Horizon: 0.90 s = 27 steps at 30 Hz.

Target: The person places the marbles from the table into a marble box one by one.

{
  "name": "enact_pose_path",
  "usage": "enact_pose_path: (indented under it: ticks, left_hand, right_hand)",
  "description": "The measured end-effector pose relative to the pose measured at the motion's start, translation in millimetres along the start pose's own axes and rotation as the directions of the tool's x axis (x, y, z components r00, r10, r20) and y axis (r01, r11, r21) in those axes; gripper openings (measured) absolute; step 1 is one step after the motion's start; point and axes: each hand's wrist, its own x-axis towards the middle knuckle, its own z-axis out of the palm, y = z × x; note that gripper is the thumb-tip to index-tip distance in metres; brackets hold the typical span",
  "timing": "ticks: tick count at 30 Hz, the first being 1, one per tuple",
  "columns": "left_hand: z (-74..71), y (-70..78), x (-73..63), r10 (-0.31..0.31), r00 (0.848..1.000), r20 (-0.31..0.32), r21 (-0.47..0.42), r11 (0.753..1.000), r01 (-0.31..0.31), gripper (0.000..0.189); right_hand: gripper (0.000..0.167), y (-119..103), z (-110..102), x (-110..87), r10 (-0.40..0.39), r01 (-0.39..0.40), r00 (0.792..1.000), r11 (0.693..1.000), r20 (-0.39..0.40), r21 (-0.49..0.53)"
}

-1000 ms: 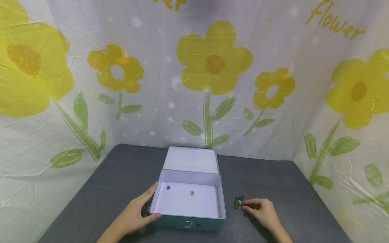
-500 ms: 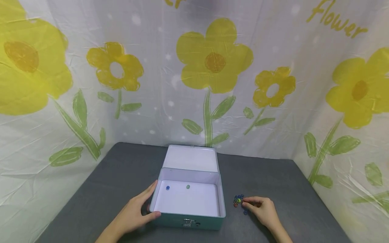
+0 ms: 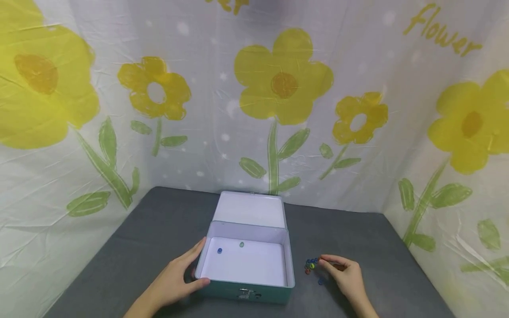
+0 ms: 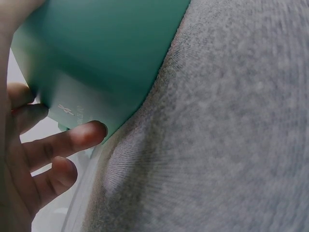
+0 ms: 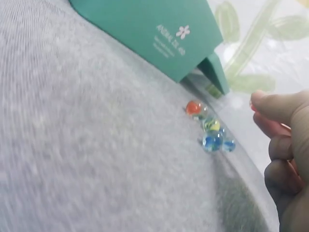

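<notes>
A green tin box (image 3: 246, 291) with a white inside stands with its lid (image 3: 250, 208) laid back. My left hand (image 3: 176, 274) grips its left side, thumb at the front corner and index finger along the rim. Inside are a blue marble (image 3: 219, 250) and a pale green marble (image 3: 241, 244). My right hand (image 3: 345, 274), right of the box, pinches a reddish marble (image 5: 251, 105), mostly hidden by thumb and finger. Close to those fingertips lies a cluster of several marbles, among them an orange marble (image 5: 193, 107), a yellow-green marble (image 5: 211, 125) and a blue marble (image 5: 211, 142).
One separate blue marble (image 3: 320, 281) lies on the dark grey cloth-covered table (image 3: 350, 234), nearer the front than the cluster. A white curtain (image 3: 207, 145) with printed yellow flowers hangs behind the table and along both sides.
My right hand has risen slightly from the table with its fingertips pinched. Inside the box the pale green marble has rolled left and back, the blue one slightly forward. My left hand stays put.
</notes>
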Motion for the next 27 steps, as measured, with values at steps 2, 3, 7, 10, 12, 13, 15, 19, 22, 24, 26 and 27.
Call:
enact_pose_path:
  ticks: [2,3,7,10,12,13,15,19,22,24,26,27]
  left_hand:
    - [-0.6,-0.3,-0.2,-0.007,1.000,0.004,-0.007,1.000,0.007,0.101]
    - [-0.7,-0.5,-0.1,-0.013,1.000,0.008,-0.015,1.000,0.013,0.101]
    - [-1.6,0.1,0.9,-0.028,0.999,0.024,-0.043,0.999,0.029,0.101]
    - [-2.3,0.7,1.7,-0.021,0.999,0.026,-0.037,0.999,0.022,0.101]
    - [-2.9,1.0,1.9,-0.018,0.999,0.027,-0.033,0.999,0.019,0.101]
    - [-3.1,1.0,2.0,-0.018,0.999,0.027,-0.034,0.999,0.019,0.101]
    - [-3.3,0.9,1.8,-0.017,0.999,0.028,-0.029,0.999,0.018,0.102]
    - [-2.2,-0.2,0.1,-0.013,1.000,0.021,-0.018,1.000,0.014,0.102]
    - [-0.9,-0.4,-1.1,-0.003,1.000,0.008,-0.010,1.000,0.004,0.101]
    - [-0.5,-0.3,-1.2,0.005,1.000,-0.001,-0.005,1.000,-0.005,0.101]
    - [-0.3,-0.1,-0.9,0.011,1.000,-0.003,-0.005,1.000,-0.011,0.102]
    - [-0.2,-0.1,-0.7,0.012,1.000,-0.002,-0.004,1.000,-0.012,0.102]
  right_hand:
    - [0.021,-2,1,-0.2,-0.010,0.010,1.000,0.999,-0.007,0.038]
    - [0.021,-3,2,0.1,-0.012,0.012,1.000,0.999,-0.009,0.053]
    - [0.022,-8,2,4.0,-0.004,0.005,1.000,0.995,-0.016,0.098]
    - [0.022,-11,1,7.6,0.004,-0.002,1.000,0.995,-0.021,0.097]
    - [0.022,-13,1,9.2,0.005,-0.003,1.000,0.995,-0.023,0.102]
    - [0.023,-14,1,9.7,0.003,-0.001,1.000,0.995,-0.022,0.102]
    - [0.024,-16,2,10.3,-0.001,0.003,1.000,0.994,-0.019,0.107]
    - [0.026,-20,6,10.2,-0.010,0.010,1.000,0.990,0.000,0.137]
    - [0.026,-22,10,10.5,-0.028,0.025,1.000,0.986,0.015,0.166]
    - [0.024,-24,13,11.4,-0.039,0.035,0.999,0.983,0.019,0.180]
    - [0.022,-25,17,12.4,-0.049,0.045,0.999,0.982,0.018,0.185]
    - [0.021,-26,19,13.2,-0.056,0.051,0.998,0.981,0.019,0.187]
